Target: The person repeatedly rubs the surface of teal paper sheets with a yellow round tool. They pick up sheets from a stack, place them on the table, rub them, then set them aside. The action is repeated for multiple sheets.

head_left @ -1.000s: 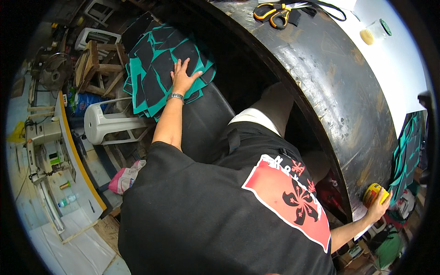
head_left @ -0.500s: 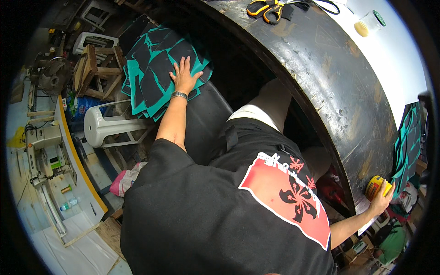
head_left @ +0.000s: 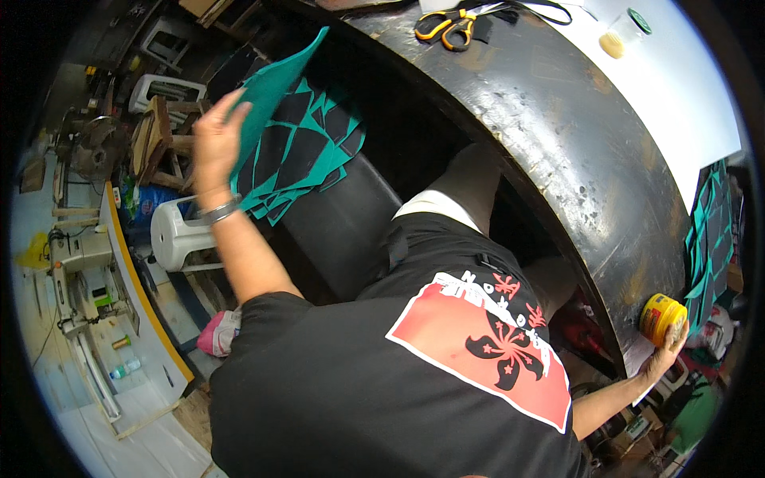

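Note:
My left hand (head_left: pixel 217 143), a little smeared by motion, grips a teal-faced fabric piece (head_left: pixel 275 92) by its edge and holds it tilted up. Under it lies a pile of black and teal cut pieces (head_left: pixel 299 151), spread on a black padded seat (head_left: pixel 343 219) to my left. At the right end of the dark table, my right hand (head_left: pixel 669 353) is closed round the lower side of a yellow tub (head_left: pixel 663 317). Part of that hand's fingers is hidden by the tub.
Scissors with orange-black handles (head_left: pixel 446 30) and a green-lidded jar (head_left: pixel 625 33) lie on the curved dark table (head_left: pixel 558 151). More teal-black pieces (head_left: pixel 709 243) sit past its right end. At left stand a white stool (head_left: pixel 171 235), a wooden stool (head_left: pixel 155 143) and a sewing machine (head_left: pixel 80 259).
My left hand, flat on the pile before, has lifted a teal piece up and leftward. My right hand stays at the yellow tub, which now shows more of its side.

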